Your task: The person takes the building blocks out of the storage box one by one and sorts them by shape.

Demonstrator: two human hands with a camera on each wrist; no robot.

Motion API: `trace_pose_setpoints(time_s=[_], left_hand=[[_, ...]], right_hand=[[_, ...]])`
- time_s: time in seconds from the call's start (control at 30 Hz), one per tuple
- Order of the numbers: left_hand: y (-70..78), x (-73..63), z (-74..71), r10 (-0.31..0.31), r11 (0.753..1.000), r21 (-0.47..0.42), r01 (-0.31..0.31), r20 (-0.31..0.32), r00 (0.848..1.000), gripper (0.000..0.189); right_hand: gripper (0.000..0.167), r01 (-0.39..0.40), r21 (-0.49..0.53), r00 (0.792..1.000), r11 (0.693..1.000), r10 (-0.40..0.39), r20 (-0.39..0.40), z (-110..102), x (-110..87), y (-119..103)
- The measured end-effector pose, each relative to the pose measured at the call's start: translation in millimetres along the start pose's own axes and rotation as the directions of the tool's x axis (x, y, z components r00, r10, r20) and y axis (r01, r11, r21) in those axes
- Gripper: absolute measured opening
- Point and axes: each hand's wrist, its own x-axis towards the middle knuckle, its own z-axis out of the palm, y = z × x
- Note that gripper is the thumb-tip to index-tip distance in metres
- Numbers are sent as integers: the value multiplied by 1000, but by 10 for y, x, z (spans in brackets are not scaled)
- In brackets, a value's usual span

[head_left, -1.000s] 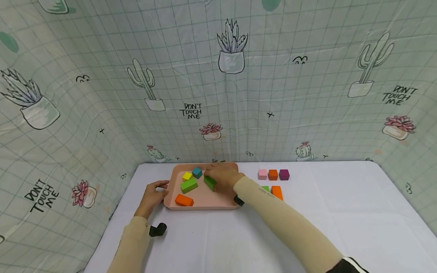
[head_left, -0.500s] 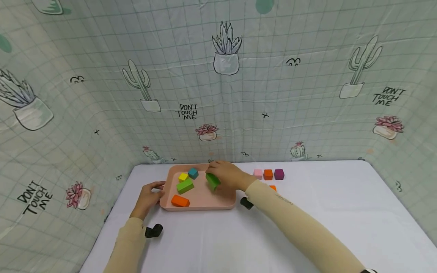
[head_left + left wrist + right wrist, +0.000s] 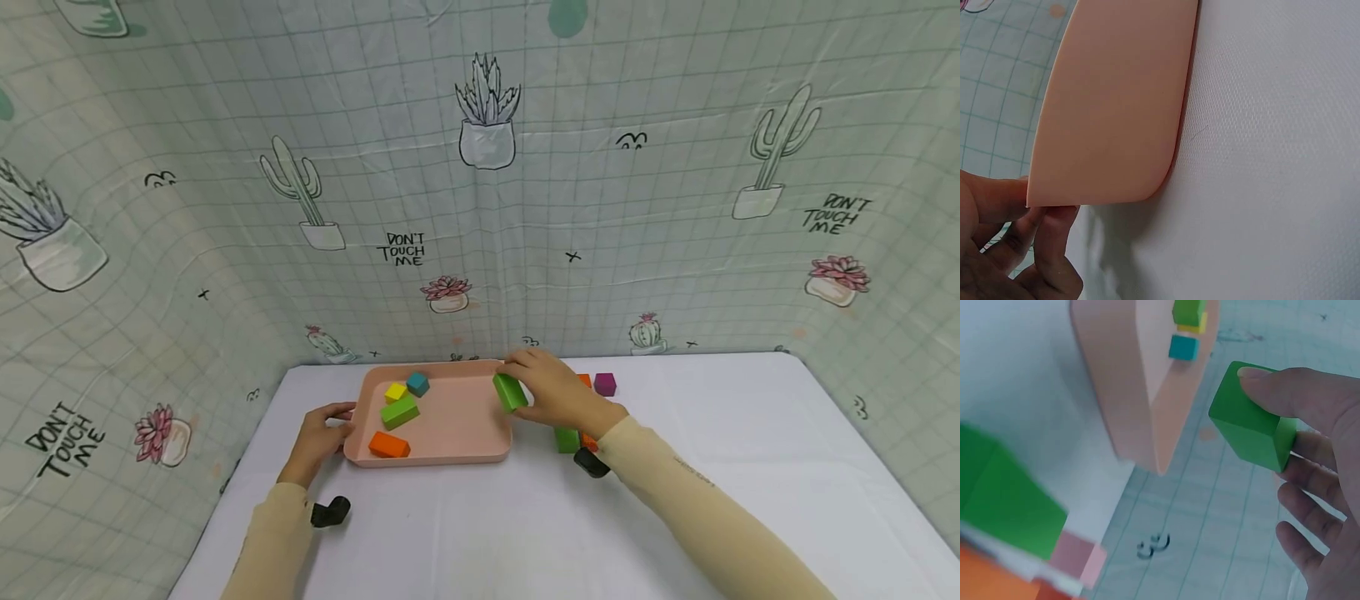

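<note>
My right hand (image 3: 558,392) pinches a green rectangular block (image 3: 510,393) between thumb and fingers, over the right rim of the pink tray (image 3: 457,425). In the right wrist view that block (image 3: 1244,419) is tilted, the thumb on one face and fingers behind. My left hand (image 3: 318,437) holds the tray's left edge, with thumb and fingertips at its rim in the left wrist view. Inside the tray's left half lie a yellow cube (image 3: 396,392), a teal cube (image 3: 417,384), a green block (image 3: 400,412) and an orange block (image 3: 389,445).
Right of the tray, partly behind my right hand, are a green block (image 3: 567,440), an orange block (image 3: 589,443), an orange cube (image 3: 584,380) and a purple cube (image 3: 604,384). A pink cube (image 3: 1075,559) shows in the right wrist view. A patterned cloth (image 3: 570,208) rises behind the table.
My right hand has lifted the green block from inside the tray and carried it right, to above the right rim. The left hand stays at the tray's left edge.
</note>
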Motion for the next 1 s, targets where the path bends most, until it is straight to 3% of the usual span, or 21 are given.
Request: trace_pose_setpoints(time_s=[0.2,0.47,0.77,1.0], left_hand=[[0,-12,3,14,1000,-11,-14,-3,1000,41],[13,-20,-5,-1,1000,0,1,-10,1000,42],[19,-11,-1,-12,1000,14,12,-4,1000,42],[34,-13,12,-19,1000,21,19,-3,1000,42]], right_hand=[[63,-86,16,995,996,87,-55,-111,-346,125],[64,-204,62,971,977,210,-117,-198,-787,318],[66,-270,47,946,962,274,-173,-220,-1222,524],[66,-317,33,938,948,319,-137,-138,-1480,628]])
